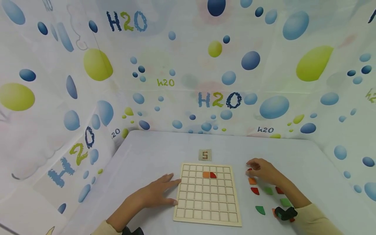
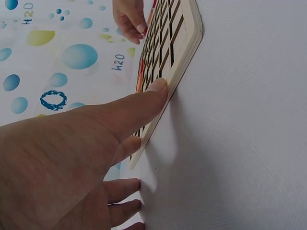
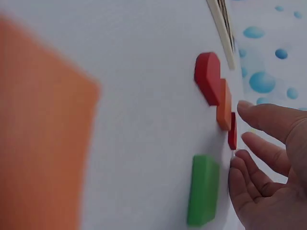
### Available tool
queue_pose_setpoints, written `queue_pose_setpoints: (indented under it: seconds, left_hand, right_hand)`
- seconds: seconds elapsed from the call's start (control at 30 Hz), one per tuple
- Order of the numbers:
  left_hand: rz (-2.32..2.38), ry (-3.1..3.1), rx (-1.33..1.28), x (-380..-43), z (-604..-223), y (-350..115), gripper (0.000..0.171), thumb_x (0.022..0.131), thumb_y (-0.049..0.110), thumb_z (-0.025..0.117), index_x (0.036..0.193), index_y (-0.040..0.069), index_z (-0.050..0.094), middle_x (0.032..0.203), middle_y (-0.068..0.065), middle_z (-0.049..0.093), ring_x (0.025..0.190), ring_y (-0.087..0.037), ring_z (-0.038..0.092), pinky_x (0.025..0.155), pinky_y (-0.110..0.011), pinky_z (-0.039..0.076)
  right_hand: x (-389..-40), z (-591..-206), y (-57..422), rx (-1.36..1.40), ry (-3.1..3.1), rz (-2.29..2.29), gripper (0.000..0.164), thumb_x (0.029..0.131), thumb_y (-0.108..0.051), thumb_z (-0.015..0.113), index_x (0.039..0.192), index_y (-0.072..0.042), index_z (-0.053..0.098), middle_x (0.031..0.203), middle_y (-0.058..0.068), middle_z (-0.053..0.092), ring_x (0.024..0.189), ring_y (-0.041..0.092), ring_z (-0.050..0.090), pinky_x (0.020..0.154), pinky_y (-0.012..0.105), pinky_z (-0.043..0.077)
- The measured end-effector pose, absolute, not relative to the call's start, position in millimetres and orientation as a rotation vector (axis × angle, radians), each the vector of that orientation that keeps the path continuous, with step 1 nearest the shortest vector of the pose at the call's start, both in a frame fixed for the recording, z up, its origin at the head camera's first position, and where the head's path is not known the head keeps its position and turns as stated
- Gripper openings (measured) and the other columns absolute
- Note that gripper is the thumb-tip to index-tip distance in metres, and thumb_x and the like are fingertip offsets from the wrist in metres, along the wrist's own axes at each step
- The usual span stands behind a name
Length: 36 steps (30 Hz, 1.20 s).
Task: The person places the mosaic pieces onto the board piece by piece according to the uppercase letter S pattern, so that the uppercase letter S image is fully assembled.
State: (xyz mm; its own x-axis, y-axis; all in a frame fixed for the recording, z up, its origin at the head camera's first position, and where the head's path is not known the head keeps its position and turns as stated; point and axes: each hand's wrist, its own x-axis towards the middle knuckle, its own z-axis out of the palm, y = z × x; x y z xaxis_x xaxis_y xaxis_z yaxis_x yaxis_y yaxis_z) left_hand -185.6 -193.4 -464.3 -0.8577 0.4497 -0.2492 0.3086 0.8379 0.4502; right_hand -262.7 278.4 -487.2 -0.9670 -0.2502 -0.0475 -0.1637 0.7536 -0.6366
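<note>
A pale wooden grid board lies on the table. In its second row from the far edge sit an orange square tile and, against its right side, a red quarter-round tile. My left hand spreads its fingers at the board's left edge; the thumb and index fingertip touch that edge. My right hand hovers over the loose tiles at the right, thumb and fingers apart. Nearest its fingertips lies a loose red tile, partly hidden in the head view. Closer to me are an orange tile and another red tile.
More loose tiles lie right of the board, among them a green quarter-round tile and a green tile; my right forearm partly covers some. A small pattern card with an orange-brown figure lies beyond the board. Printed cloth hangs behind the table.
</note>
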Motion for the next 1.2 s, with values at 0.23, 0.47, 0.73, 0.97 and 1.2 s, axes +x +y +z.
queue_pose_setpoints:
  seconds: [0.23,0.47,0.73,0.97,1.2]
  left_hand:
    - [0.582,2.663,0.559,-184,-462,-194,0.082,0.088,0.059,0.079,0.159,0.032,0.048,0.172,-0.016,0.031,0.159,-0.043,0.026,0.122,-0.066,0.033]
    - [0.588,2.662,0.565,-183,-463,-193,0.083,0.088,0.058,0.079,0.160,0.030,0.048,0.172,-0.017,0.032,0.159,-0.043,0.026,0.122,-0.066,0.033]
    - [0.584,2.664,0.572,-184,-463,-194,0.083,0.089,0.059,0.078,0.160,0.030,0.047,0.172,-0.017,0.031,0.159,-0.043,0.026,0.122,-0.066,0.033]
    - [0.577,2.672,0.569,-183,-464,-194,0.082,0.089,0.059,0.078,0.160,0.031,0.047,0.172,-0.016,0.031,0.159,-0.043,0.027,0.122,-0.066,0.033]
    - [0.579,2.671,0.559,-184,-465,-194,0.083,0.088,0.060,0.078,0.160,0.032,0.047,0.172,-0.015,0.031,0.159,-0.042,0.026,0.122,-0.066,0.033]
  right_hand:
    - [-259,-486,285,-0.329,2.819,-0.989,0.032,0.098,-0.024,0.077,0.123,-0.005,0.070,0.122,0.013,0.067,0.112,0.031,0.063,0.100,0.053,0.056]
    - [-258,-482,283,-0.383,2.817,-0.980,0.019,0.098,-0.016,0.075,0.113,-0.005,0.071,0.114,0.009,0.066,0.105,0.026,0.062,0.095,0.049,0.057]
    - [-261,-485,283,-0.401,2.855,-0.952,0.018,0.100,-0.017,0.073,0.113,-0.005,0.068,0.105,0.005,0.067,0.099,0.022,0.062,0.089,0.043,0.059]
    - [-263,-484,277,-0.398,2.855,-0.963,0.019,0.098,-0.017,0.076,0.111,-0.005,0.069,0.103,0.004,0.069,0.096,0.021,0.063,0.087,0.042,0.060]
    - [-264,-479,254,-0.420,2.852,-0.945,0.017,0.097,-0.014,0.077,0.110,-0.006,0.070,0.101,0.002,0.069,0.095,0.019,0.063,0.088,0.039,0.061]
